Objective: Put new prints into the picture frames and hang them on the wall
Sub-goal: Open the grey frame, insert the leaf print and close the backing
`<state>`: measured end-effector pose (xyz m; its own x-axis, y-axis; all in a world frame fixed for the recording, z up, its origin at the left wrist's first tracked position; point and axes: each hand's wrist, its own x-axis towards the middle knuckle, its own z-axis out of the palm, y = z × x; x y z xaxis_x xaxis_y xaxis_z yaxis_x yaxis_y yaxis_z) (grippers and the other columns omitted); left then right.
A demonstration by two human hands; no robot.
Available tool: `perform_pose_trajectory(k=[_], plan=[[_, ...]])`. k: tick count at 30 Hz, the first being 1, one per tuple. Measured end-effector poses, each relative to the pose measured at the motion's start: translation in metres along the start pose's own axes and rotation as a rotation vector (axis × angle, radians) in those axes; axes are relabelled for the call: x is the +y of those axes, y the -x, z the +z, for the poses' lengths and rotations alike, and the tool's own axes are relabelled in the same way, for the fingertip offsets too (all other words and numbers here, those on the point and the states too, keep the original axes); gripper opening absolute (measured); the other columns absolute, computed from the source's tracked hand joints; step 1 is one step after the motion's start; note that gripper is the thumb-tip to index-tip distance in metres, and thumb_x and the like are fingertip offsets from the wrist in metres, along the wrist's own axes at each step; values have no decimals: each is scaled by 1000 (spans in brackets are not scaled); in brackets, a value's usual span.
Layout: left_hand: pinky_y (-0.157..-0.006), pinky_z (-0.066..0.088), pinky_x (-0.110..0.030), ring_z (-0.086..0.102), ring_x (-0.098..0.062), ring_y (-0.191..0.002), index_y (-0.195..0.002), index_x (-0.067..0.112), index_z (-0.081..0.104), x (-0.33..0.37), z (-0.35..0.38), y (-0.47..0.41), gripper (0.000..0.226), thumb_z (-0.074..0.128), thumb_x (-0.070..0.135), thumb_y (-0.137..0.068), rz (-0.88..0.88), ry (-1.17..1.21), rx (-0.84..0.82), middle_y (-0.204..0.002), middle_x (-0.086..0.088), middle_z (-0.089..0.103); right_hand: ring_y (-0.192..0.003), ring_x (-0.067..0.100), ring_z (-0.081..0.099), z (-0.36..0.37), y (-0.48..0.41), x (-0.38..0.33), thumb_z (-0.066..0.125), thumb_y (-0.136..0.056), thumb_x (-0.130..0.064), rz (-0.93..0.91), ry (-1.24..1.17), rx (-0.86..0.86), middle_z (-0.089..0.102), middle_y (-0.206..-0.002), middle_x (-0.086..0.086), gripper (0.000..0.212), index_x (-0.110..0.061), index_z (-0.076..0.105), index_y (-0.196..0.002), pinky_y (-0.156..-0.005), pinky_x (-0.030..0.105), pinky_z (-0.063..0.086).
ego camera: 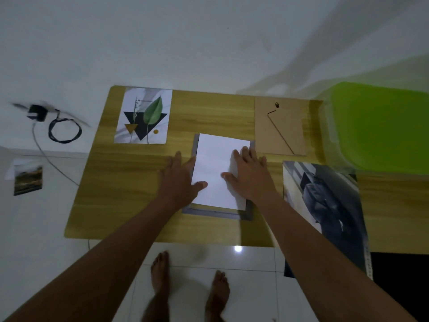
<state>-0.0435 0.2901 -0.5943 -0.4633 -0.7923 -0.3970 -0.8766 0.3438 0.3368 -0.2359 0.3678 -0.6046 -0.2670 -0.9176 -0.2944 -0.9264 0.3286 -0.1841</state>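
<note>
White wall behind, white tiled floor (232, 287) below; a low wooden table (130, 182) spans the middle of the frame.

Far left, off the table: one black adapter (37, 112) with a coiled cable, and below it one small photo (27, 180).

Upper left of the table: one leaf print (144, 115), face up, well apart from the hands.

Centre: one grey frame (218, 214) lying flat, with one white sheet (218, 163) on it, slightly skewed, so the frame shows along the bottom and left edges.
- The left hand (178, 180) lies flat. Its fingers are straight, just beside the sheet's left edge, and the thumb presses on the paper.
- The right hand (250, 177) is spread flat on the sheet's right side, with the thumb on the paper. The outer fingers reach past the right edge.
- Neither hand is grasping anything.

Upper right: one backing board (281, 126) with its stand leg, close to the right fingertips.

Right: one large dark print (325, 201) overhangs the table's near edge. One green plastic container (380, 126) is beyond it.

Bottom centre: two bare feet (160, 273).
</note>
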Motion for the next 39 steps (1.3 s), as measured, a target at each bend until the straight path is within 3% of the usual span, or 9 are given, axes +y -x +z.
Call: perform_pose_trajectory(k=[4,8,14,19,24,30,33,36,39], plan=[[-111,30,-42,33,-35,-140,-140,17,49,13,-7,11,56,69,22,-88,58,231,201,-148,-15,42,-150,30,8,4,4,-6,39,-97,-60,25,-39,1,13,-161,14,76,-13,20,-153,-117,57,14],[-77,45,-21,66,-14,-96,-119,19,67,20,-21,17,38,62,1,-85,81,439,350,-108,2,72,-144,32,19,5,7,-15,39,-97,-59,42,-131,25,29,-151,14,63,-16,36,-143,-112,56,22],[-85,57,-35,69,-6,-93,-115,22,70,27,-26,17,35,60,5,-86,211,771,164,-101,7,74,-103,17,59,-29,29,-51,28,-101,-58,193,-862,71,67,-106,-1,54,-20,67,-109,-84,33,44],[-68,53,-21,68,-5,-80,-97,19,73,49,-31,18,38,47,-8,-91,126,1086,-54,-88,3,74,-64,7,54,-51,39,-54,45,-102,-44,247,-985,73,57,-70,-8,36,-25,61,-75,-58,27,36],[-71,50,-26,64,-13,-91,-114,18,65,46,-30,18,39,56,-8,-85,-40,929,168,-111,-5,67,-85,11,64,-61,46,-35,55,-98,-14,315,-1147,155,71,-104,1,22,-11,70,-114,-68,25,45],[-93,53,-47,68,-24,-101,-145,22,37,47,-41,22,74,73,3,-83,-153,1122,-85,-114,-8,70,-87,13,72,-75,67,-9,52,-97,4,256,-1519,185,76,-92,1,40,-23,61,-124,-74,23,55],[-78,59,-38,73,-22,-88,-136,26,43,56,-47,28,71,73,-4,-80,-79,1163,-89,-98,-7,74,-90,25,69,-76,77,12,56,-94,-3,235,-1359,217,69,-103,24,56,-41,55,-135,-87,35,56],[-76,60,-41,73,-20,-87,-143,19,44,69,-46,33,80,75,-9,-75,7,1082,-63,-101,-9,72,-109,26,66,-74,89,37,56,-94,-1,228,-1270,286,65,-127,17,61,-41,51,-139,-100,45,51],[-80,59,-45,72,-19,-88,-142,27,47,89,-33,36,83,79,-4,-72,63,941,-42,-96,-4,73,-78,43,59,-67,106,65,55,-95,1,254,-1188,302,66,-89,26,63,-36,44,-146,-83,32,49]])
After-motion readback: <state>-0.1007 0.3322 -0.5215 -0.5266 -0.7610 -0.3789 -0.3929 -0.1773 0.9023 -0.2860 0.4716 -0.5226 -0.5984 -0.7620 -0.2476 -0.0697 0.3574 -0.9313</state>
